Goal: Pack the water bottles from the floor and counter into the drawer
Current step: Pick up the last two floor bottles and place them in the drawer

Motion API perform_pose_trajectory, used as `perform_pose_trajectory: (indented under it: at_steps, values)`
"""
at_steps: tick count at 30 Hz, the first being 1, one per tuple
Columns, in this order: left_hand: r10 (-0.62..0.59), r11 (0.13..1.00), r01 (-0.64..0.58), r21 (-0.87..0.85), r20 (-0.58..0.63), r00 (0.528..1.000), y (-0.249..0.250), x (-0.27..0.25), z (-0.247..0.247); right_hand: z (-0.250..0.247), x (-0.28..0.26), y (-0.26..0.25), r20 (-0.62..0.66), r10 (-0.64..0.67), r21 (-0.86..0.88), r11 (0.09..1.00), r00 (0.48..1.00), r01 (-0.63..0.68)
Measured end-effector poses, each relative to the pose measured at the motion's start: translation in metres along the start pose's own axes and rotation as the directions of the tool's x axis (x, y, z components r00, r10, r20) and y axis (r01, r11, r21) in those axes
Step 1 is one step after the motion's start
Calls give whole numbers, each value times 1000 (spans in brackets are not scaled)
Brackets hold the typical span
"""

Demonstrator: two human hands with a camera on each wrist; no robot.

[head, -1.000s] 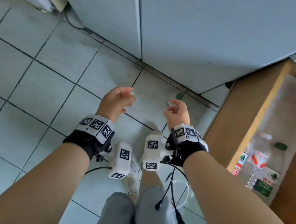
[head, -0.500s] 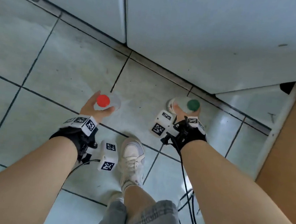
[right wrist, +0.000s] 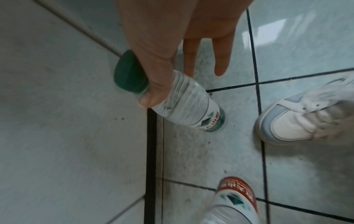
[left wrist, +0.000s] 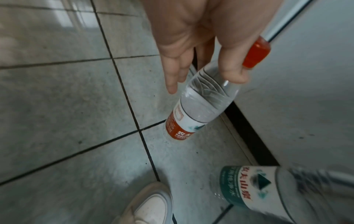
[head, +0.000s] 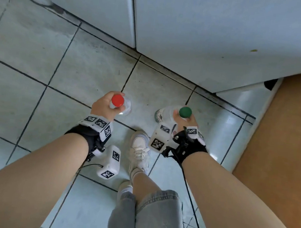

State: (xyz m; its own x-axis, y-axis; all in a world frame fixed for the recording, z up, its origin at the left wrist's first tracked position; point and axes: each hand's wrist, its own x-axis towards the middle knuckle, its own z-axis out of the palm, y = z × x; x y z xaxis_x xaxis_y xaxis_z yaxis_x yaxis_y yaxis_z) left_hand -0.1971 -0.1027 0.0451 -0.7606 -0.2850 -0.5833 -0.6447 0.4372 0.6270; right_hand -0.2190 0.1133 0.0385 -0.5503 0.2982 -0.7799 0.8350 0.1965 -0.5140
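Note:
A red-capped water bottle [head: 117, 100] is upright over the floor tiles, and my left hand [head: 108, 106] grips it at the neck just under the cap. In the left wrist view my thumb and forefingers pinch the neck of the red-capped bottle [left wrist: 201, 104] while my other fingers point down. My right hand [head: 183, 119] holds the green-capped water bottle [head: 184, 112] the same way, with the thumb across the neck of the green-capped bottle [right wrist: 187, 109]. I cannot tell whether the bottle bases touch the floor. The drawer's wooden side [head: 281, 144] is at the right, and its inside is hidden.
White cabinet doors [head: 209, 27] stand just beyond the bottles, with a dark gap at their base. My white shoe [head: 139, 149] is planted between my two arms. Cables hang from the wrist cameras by my legs. Open tiled floor [head: 31, 65] spreads to the left.
A second ago both hands were empty and reaching down. Now each grips a bottle neck. My view has dropped closer to the floor, and the inside of the drawer has left the frame.

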Motion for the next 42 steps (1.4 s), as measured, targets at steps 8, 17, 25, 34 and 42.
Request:
perform_pose_trajectory:
  at_steps: [8,17,25,34,42]
  values:
    - [228,974,-228,7,21,973,121,-148,-84,-76,-176,-73,134,-152,86,986,979,141]
    - [386,867,-399,-297,-104,916,294,-284,-106,-238,-297,-140,24,-461,322,844,887,429]
    - [544,818,-500,-286,102,833,398,-328,35,-370,-258,-118,-30,-520,76,850,854,521]
    - [275,957,-290,8,295,915,379,-307,199,-472,-151,-49,-26,-277,-345,904,960,252]
    - [79,895,-228,384,366,927,332,-261,243,-456,-89,6,-77,-1,-423,906,997,-32]
